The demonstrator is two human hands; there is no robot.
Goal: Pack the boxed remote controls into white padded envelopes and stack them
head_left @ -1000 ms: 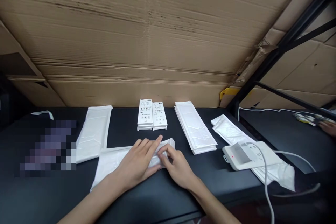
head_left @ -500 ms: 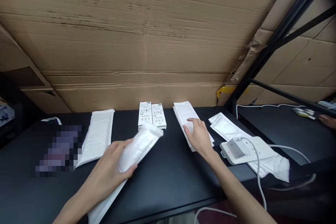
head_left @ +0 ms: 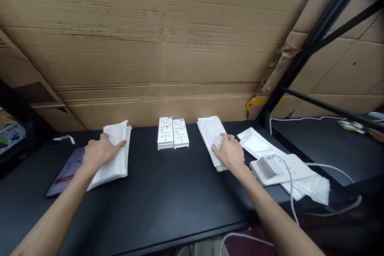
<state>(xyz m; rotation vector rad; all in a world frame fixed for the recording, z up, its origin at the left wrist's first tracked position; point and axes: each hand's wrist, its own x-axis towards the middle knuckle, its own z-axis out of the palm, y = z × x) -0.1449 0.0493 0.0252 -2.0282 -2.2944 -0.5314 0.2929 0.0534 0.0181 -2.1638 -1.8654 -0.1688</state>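
My left hand (head_left: 100,153) is closed over a white padded envelope (head_left: 120,144), its thumb stretched across the top. That envelope lies on another white padded envelope (head_left: 128,148) at the left of the black table. My right hand (head_left: 230,154) rests on a stack of flat white padded envelopes (head_left: 210,132) right of the middle. Its thumb and fingertips touch the upper surface with a gap between them. Part of the stack is hidden beneath this hand. Between my hands, two short piles of small white printed boxes (head_left: 165,132) stand side by side.
A phone (head_left: 67,170) lies beside my left forearm. At right, a white power strip (head_left: 279,170) with a cable sits over more white envelopes (head_left: 261,144). Cardboard (head_left: 162,48) walls the back, and a black metal frame (head_left: 312,44) rises at right. Another person's hand (head_left: 376,135) shows at the far right.
My left hand has carried its padded envelope left and back, laying it over the one there. My right hand stays at the stack, its fingers slightly more curled.
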